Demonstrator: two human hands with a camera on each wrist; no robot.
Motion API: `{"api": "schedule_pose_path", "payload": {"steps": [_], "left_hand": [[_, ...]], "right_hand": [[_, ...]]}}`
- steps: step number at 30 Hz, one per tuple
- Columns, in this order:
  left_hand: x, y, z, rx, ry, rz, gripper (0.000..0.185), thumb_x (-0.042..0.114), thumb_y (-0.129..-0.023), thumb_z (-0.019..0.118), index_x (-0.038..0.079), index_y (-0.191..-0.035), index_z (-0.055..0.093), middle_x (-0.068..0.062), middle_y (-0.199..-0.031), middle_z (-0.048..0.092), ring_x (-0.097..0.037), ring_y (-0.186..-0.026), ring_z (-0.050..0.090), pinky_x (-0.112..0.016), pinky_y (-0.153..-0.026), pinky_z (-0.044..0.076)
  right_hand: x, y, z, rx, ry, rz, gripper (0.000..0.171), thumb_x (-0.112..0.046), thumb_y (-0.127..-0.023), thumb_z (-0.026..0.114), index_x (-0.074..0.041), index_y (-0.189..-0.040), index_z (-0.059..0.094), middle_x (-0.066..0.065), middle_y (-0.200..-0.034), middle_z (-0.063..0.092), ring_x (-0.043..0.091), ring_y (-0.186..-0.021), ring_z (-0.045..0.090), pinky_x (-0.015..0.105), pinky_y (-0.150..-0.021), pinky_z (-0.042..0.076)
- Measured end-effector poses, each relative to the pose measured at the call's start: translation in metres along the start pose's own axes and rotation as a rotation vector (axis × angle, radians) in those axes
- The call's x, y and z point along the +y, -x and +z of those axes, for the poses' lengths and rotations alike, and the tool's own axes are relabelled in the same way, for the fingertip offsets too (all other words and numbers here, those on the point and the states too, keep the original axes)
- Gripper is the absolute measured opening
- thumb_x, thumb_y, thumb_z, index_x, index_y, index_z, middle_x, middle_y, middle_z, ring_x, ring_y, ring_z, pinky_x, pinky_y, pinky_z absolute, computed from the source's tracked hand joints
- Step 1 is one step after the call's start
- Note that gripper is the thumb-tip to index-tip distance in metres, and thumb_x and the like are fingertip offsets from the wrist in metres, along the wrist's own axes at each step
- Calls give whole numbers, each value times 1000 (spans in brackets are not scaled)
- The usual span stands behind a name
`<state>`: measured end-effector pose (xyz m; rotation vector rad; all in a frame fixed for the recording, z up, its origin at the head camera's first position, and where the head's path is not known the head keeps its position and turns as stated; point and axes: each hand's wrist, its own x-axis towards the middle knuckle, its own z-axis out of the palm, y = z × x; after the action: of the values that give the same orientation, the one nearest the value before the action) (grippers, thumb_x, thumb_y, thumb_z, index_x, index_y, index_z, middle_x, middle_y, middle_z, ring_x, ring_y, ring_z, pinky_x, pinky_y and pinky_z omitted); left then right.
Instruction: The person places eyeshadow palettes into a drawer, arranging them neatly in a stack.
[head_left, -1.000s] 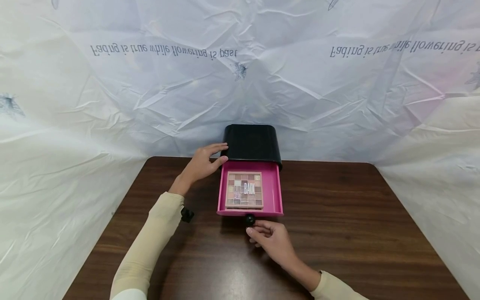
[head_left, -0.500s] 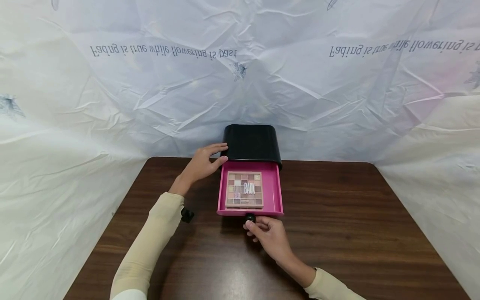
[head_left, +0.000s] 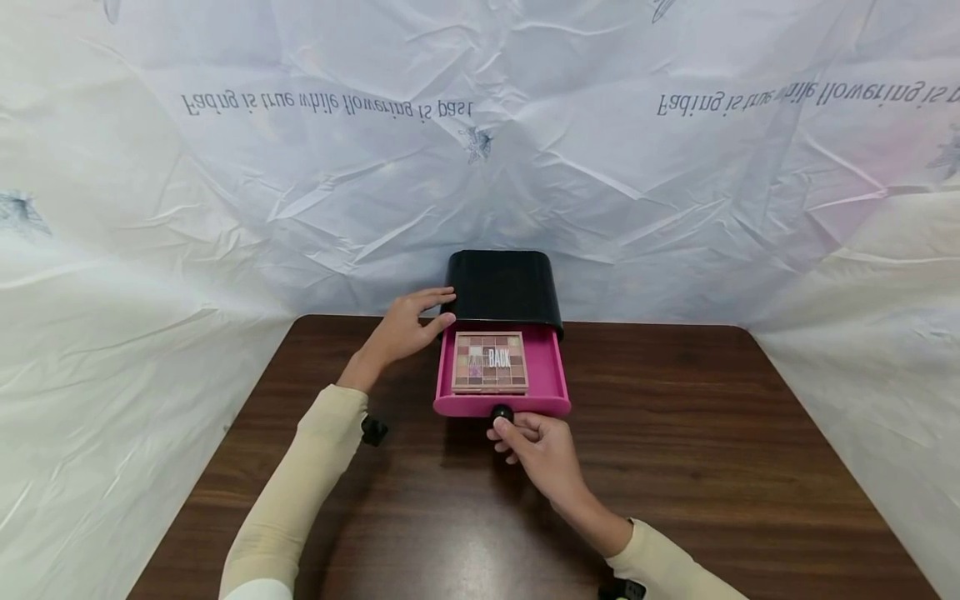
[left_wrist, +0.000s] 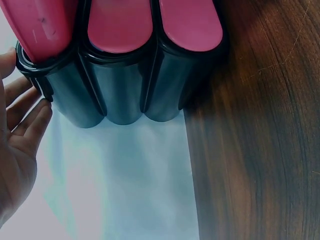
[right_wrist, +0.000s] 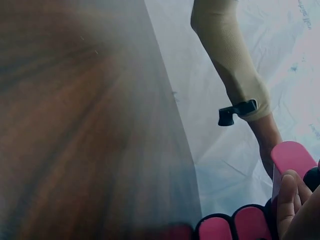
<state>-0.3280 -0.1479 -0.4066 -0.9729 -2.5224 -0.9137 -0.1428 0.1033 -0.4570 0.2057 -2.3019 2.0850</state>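
Note:
A black drawer box (head_left: pixel 504 287) stands at the back of the table, and its top pink drawer (head_left: pixel 547 371) is pulled out. Inside that drawer lies an eyeshadow palette (head_left: pixel 490 363) with a clear lid lettered "BACK". My left hand (head_left: pixel 405 327) rests against the box's left side, its fingers fairly straight; in the left wrist view, the fingers touch the black shell. With thumb and fingers, my right hand (head_left: pixel 543 454) pinches the black round knob (head_left: pixel 502 412) on the drawer front. The hand partly covers that knob in the right wrist view.
Lower pink drawers (left_wrist: pixel 192 22) are closed in the box. Brown wood-grain table (head_left: pixel 675 450) surrounds it. A white printed sheet (head_left: pixel 360 192) hangs close behind the box and along both sides. Small black wrist cameras (head_left: pixel 373 430) sit on the sleeves.
My right hand has closed on the knob, then moved toward the box. The drawer has slid slightly inward with the palette, and its front face shows more. My left hand has stayed put.

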Motion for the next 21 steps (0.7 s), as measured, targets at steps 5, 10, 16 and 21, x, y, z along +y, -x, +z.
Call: {"api": "schedule_pose_path", "payload": {"steps": [5, 10, 16, 21], "left_hand": [[2, 0, -1, -11, 6, -8, 50, 40, -103, 62, 8, -142, 62, -9, -151, 55, -30, -134, 56, -52, -110, 45], [3, 1, -2, -22, 9, -22, 49, 38, -103, 63, 8, -142, 62, -9, -151, 54, -30, -133, 57, -50, -108, 47], [3, 1, -2, -25, 18, -26, 48, 36, -103, 63, 8, -142, 62, -8, -152, 54, -30, -133, 57, -50, -108, 47], [3, 0, -2, -24, 26, -21, 48, 36, -103, 63, 8, -142, 62, -8, -151, 54, -29, -133, 57, -50, -109, 47]], "right_hand": [[-2, -13, -1, 22, -1, 20, 36, -33, -99, 70, 2, -102, 77, 9, -90, 79, 34, -81, 74, 31, -63, 60], [-2, -25, 1, 35, -6, 23, 38, -38, -97, 71, -1, -104, 77, 8, -92, 79, 36, -83, 74, 31, -64, 61], [-1, -38, 3, 57, -7, 6, 37, -38, -98, 70, -2, -104, 78, 9, -92, 79, 30, -81, 74, 31, -63, 61], [0, -50, 3, 79, -24, 12, 39, -40, -97, 71, -3, -104, 78, 11, -92, 79, 20, -77, 74, 31, -63, 60]]}}
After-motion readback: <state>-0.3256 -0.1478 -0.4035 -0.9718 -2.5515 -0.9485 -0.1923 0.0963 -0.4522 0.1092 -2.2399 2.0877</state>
